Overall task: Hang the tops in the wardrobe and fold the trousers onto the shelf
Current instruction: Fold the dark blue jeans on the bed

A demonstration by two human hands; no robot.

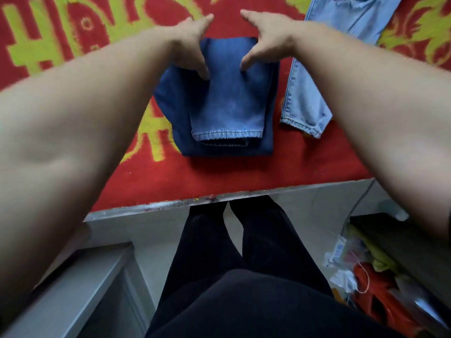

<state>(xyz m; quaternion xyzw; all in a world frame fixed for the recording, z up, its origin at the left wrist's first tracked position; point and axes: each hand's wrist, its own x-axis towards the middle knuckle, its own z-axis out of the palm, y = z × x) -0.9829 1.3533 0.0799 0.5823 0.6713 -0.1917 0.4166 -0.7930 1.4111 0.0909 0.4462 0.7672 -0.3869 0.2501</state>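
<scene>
Black-clad legs [244,252], grey floor [305,228], red-yellow cover [268,172], folded dark jeans [227,111], pale jeans [305,101]

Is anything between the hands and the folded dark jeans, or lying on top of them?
Nothing visible. The left hand and right hand are at the far end of the folded dark blue denim jeans; the pale blue denim jeans lie beside them, apart. The shelf is out of view.

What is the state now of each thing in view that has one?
Dark blue jeans: folded, lying on the red blanket.
Light blue jeans: unfolded, stretched out beside them.
Left hand: open, thumb on the dark blue jeans.
Right hand: open, thumb on the dark blue jeans.
</scene>
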